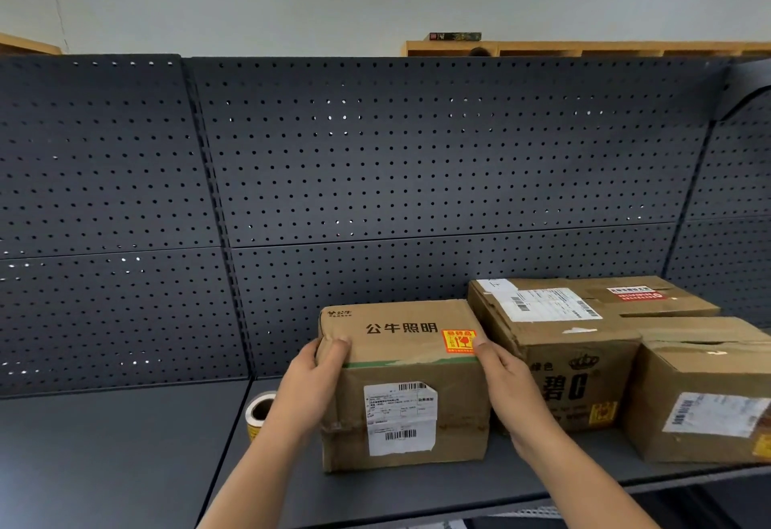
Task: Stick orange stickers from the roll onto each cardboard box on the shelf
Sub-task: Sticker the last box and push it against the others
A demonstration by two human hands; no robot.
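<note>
Left grip (317, 378) and right grip (507, 378) are wrapped round the sides of the front box (400, 403), thumbs on top. Its orange sticker (459, 341) is on. Middle box (575, 366) and right box (705, 403) look stickered too; back box (651, 299), can't tell. Roll (260, 407) sits on the shelf (125, 445) just left. Boxes look shut, contents hidden.

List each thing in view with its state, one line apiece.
left hand, grips the front box's left edge, thumb on top.
right hand, grips its right edge, thumb on top.
front box, closed, on the shelf.
orange sticker, stuck on the front box's top.
sticker roll, untouched on the shelf.
middle box, closed, second sticker on its front.
</note>
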